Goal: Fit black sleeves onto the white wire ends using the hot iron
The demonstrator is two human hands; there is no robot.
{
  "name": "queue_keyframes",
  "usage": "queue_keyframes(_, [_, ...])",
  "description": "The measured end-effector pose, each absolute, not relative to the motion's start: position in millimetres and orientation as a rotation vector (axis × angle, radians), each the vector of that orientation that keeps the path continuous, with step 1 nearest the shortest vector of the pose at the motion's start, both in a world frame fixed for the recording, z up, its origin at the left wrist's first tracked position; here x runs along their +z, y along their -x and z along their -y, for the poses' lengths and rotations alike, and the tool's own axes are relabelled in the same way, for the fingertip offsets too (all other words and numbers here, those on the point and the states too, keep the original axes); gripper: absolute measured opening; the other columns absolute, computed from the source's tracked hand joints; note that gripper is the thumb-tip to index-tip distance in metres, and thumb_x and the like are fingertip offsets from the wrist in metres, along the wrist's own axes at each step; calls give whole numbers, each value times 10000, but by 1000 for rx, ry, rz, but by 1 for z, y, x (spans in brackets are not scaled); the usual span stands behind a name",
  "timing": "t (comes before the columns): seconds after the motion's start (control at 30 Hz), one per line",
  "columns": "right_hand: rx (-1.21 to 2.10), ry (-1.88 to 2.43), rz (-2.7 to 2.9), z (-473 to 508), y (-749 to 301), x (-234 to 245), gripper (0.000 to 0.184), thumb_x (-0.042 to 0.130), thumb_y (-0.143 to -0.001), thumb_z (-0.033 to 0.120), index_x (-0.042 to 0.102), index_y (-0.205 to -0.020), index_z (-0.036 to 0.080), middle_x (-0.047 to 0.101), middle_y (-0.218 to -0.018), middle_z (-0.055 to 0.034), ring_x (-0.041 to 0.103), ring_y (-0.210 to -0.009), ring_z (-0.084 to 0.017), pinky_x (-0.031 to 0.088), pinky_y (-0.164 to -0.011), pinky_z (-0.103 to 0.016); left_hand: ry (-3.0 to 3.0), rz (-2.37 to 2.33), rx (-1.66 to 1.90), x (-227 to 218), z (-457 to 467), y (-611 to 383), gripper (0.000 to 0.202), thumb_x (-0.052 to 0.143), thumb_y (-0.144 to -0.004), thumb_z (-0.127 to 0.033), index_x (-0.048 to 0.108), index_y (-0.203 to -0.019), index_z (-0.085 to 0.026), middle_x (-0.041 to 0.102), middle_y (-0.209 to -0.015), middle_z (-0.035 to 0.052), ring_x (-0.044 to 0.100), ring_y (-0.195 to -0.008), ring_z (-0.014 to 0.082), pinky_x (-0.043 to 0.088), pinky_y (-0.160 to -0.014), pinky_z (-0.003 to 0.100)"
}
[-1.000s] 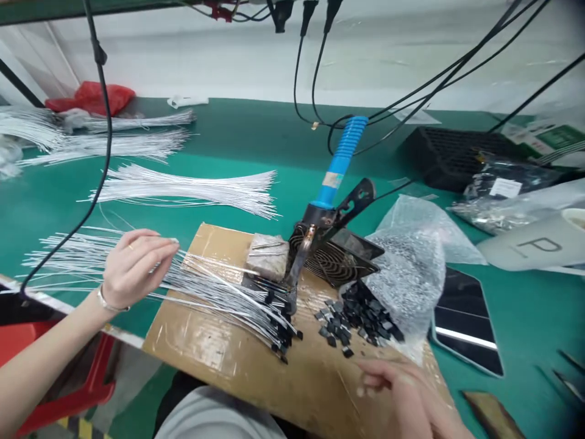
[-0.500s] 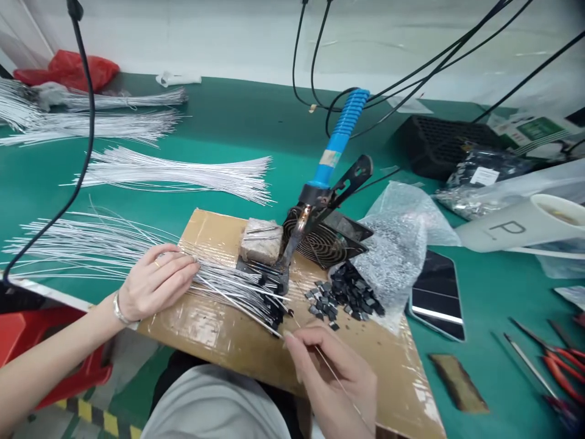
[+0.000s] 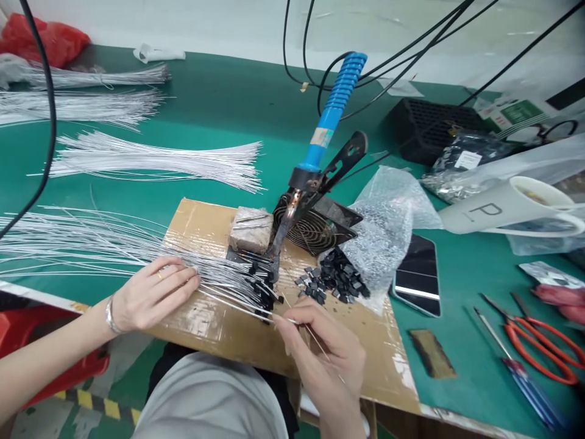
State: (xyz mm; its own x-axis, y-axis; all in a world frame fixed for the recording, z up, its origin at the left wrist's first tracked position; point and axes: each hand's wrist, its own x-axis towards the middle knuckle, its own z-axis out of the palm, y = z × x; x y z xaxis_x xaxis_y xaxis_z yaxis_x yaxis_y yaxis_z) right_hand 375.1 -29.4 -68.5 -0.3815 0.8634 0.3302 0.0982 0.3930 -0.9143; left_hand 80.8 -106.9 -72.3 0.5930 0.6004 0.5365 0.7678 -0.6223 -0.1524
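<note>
My left hand (image 3: 158, 296) is closed over the near edge of a spread bundle of white wires (image 3: 105, 241), its fingers curled on them. Black pieces (image 3: 262, 292) sit at the bundle's right-hand ends. My right hand (image 3: 326, 353) pinches a thin solder wire (image 3: 320, 344) that runs back across the palm. The tip of one white wire reaches its thumb and index finger; whether they grip it too, I cannot tell. Behind the wire ends, a blue-handled soldering iron (image 3: 336, 116) leans in its stand, tip down, close to a worn block (image 3: 250, 230).
Cardboard (image 3: 201, 329) lies under the work. Small black pieces (image 3: 345, 277) are heaped beside bubble wrap (image 3: 384, 225). To the right are a phone (image 3: 418, 274), a mug (image 3: 507, 207), orange-handled scissors (image 3: 539, 347) and a screwdriver (image 3: 516, 372). Another wire bundle (image 3: 155, 157) lies behind.
The view has shifted, so the bench things appear farther left and higher. My right fingertips now meet the end of the white wire. My left hand stays on the bundle.
</note>
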Motion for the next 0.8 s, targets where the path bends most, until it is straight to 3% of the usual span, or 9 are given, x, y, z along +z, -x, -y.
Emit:
queue_keyframes(0.1, [1049, 826, 1788, 31, -375, -70, 216, 671, -956, 74, 631, -801, 218, 555, -694, 49, 516, -618, -96, 409, -570, -228, 2493, 1258, -738, -66, 105, -90, 236, 608, -907, 8, 704, -1101, -85, 794, -947, 150, 704, -839, 239, 570, -845, 417])
queue_keyframes(0.23, [1016, 728, 1891, 35, -375, -71, 202, 656, -947, 33, 620, -856, 210, 573, -745, 28, 527, -679, -112, 419, -611, -248, 2658, 1900, -1066, -46, 101, -112, 260, 583, -960, -156, 692, -1195, -140, 756, -888, 79, 637, -753, 196, 521, -705, 341])
queue_keyframes(0.37, [1026, 731, 1898, 38, -373, -71, 204, 649, -954, 33, 621, -855, 209, 596, -751, 25, 548, -678, -108, 432, -611, -237, 2746, 2271, -1163, -32, 89, -127, 166, 616, -1011, -174, 758, -927, -184, 723, -748, 1, 628, -673, 142, 500, -692, 282])
queue_keyframes(0.47, [1086, 840, 1821, 40, -371, -75, 218, 671, -967, 96, 637, -787, 215, 591, -693, 42, 545, -627, -96, 425, -581, -218, 2755, 2071, -1176, -30, 82, -127, 151, 647, -985, -107, 735, -875, -163, 718, -731, 3, 608, -656, 138, 499, -685, 278])
queue_keyframes(0.6, [1303, 1023, 1594, 42, -368, -84, 308, 707, -981, 269, 652, -684, 208, 560, -568, 51, 524, -501, -94, 375, -479, -213, 2660, 1355, -809, -35, 82, -118, 197, 546, -996, -41, 735, -1005, -97, 763, -828, 94, 618, -723, 206, 503, -685, 346])
queue_keyframes(0.8, [1525, 1168, 1315, 46, -362, -82, 379, 744, -952, 415, 648, -660, 194, 524, -541, 49, 473, -459, -93, 358, -469, -229, 2521, 1008, -601, -52, 90, -108, 238, 528, -995, -44, 746, -1082, -81, 784, -934, 129, 678, -824, 235, 555, -883, 404])
